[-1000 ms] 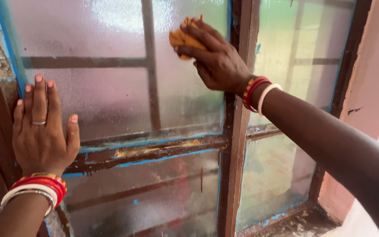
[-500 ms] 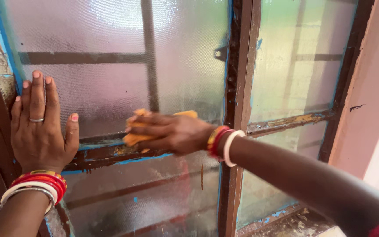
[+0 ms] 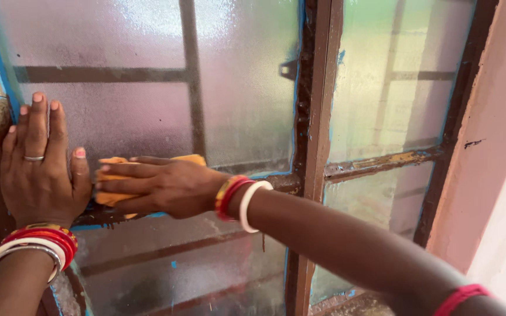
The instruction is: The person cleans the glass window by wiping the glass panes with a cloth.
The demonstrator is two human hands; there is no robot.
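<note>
Cloth [image 3: 147,167] lying crosswise under the flat right hand [image 3: 159,186], pressed to frosted glass [image 3: 147,117] just right of the left hand [image 3: 39,169], spread empty.

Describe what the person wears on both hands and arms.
The left hand has a silver ring on one finger and pink-painted nails. Its wrist carries stacked bangles: gold, red, white and silver. The right hand shows no ring; its wrist bears gold and red bangles plus a white one. Both forearms are bare, with a red band higher up the right arm.
</note>
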